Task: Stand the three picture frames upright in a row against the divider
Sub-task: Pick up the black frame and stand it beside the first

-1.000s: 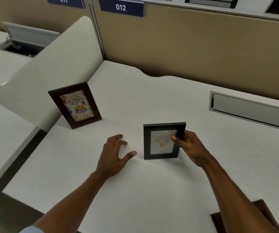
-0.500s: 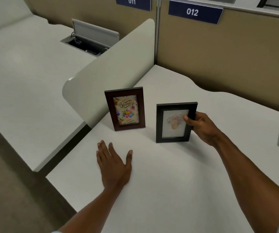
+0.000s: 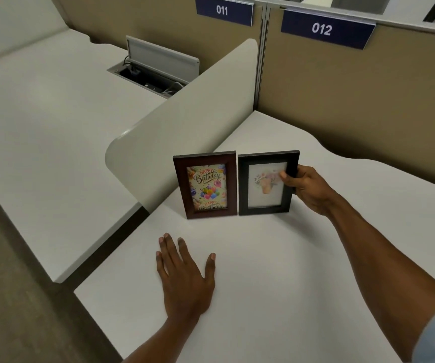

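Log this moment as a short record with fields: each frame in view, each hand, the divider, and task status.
brown frame: upright beside the divider, birthday card inside, no hand on it
black frame: upright, right next to the brown frame's right edge, flower print inside
right hand: grips the black frame's right edge
left hand: flat on the desk, palm down, holding nothing
divider: white panel behind the frames
third frame: not in view
status: two of three frames upright

You see two frames upright side by side near the worktop's [image 3: 276, 297] left edge, birthday frame [image 3: 206, 185] left of flower frame [image 3: 265, 182], divider [image 3: 185, 121] behind them
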{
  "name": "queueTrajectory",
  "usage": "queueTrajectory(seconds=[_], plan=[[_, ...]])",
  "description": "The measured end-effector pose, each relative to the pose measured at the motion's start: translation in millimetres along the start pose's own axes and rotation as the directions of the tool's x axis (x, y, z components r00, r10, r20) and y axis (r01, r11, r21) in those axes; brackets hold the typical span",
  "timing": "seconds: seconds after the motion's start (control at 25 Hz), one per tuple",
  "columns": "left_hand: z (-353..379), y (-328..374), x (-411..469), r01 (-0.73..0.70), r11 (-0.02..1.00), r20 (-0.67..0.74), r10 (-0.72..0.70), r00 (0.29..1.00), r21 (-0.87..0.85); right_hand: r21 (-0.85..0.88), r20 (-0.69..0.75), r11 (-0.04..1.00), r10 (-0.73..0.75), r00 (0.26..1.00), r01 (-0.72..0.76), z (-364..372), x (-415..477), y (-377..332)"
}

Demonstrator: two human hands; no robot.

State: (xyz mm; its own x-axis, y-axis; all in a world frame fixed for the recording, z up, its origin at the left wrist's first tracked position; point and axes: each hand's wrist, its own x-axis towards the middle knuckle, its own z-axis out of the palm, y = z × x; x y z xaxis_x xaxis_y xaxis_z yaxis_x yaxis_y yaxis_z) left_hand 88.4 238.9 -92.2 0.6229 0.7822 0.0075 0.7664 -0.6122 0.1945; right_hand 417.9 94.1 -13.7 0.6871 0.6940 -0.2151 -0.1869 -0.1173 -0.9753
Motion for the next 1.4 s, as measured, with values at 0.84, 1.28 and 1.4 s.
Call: queueTrajectory(seconds=[0.84,1.28,1.4], plan=[[1,2,1,0.011,0.999,-0.014,-0.011,1.0,0.037,0.021,0.031,0.999,0.029,0.999,-0.029,6,13,-2],[-3,0,-3,-0.019,1.0,-0.015,0.018,1.0,-0.008,-0.326,-0.308,0.934,0.04,0.951,-0.145,-12,-90,15],[-3,2,-8,-0.031,0.999,-0.01,0.031,0.999,-0.016,-0.286,-0.418,0.945,0.028,0.908,-0.16,-15,-158,27]])
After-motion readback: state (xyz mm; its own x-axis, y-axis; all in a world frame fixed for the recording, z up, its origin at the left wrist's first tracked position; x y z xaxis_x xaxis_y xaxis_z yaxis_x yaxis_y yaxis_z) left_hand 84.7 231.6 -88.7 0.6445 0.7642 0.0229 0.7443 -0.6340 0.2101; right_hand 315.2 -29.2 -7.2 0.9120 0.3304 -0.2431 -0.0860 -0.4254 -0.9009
